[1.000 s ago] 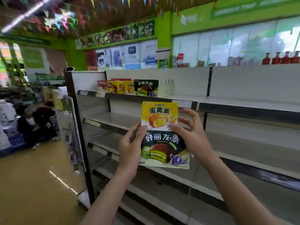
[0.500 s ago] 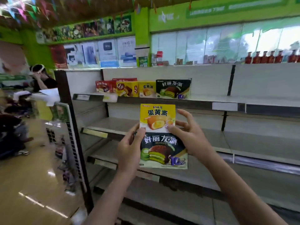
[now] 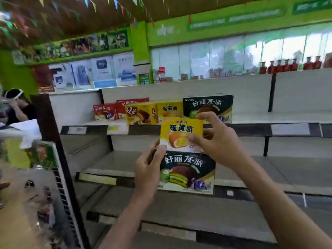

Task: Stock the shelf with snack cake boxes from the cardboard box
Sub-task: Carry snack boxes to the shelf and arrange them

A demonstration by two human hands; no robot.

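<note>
The 2 held boxes are raised closer to the stocked top shelf (image 3: 251,117) at 12 o'clock than 1 second ago. The dark green box (image 3: 186,171) is gripped by the left hand (image 3: 149,169), the yellow box (image 3: 180,134) pinched by the right hand (image 3: 217,141); placement appears imminent.

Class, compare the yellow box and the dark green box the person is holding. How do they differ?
The yellow box is smaller; the dark green box is wider. The yellow box sits on top, the dark green box below. The right hand grips the yellow box; the left hand holds the dark green box. Both picture snack cakes.
</note>
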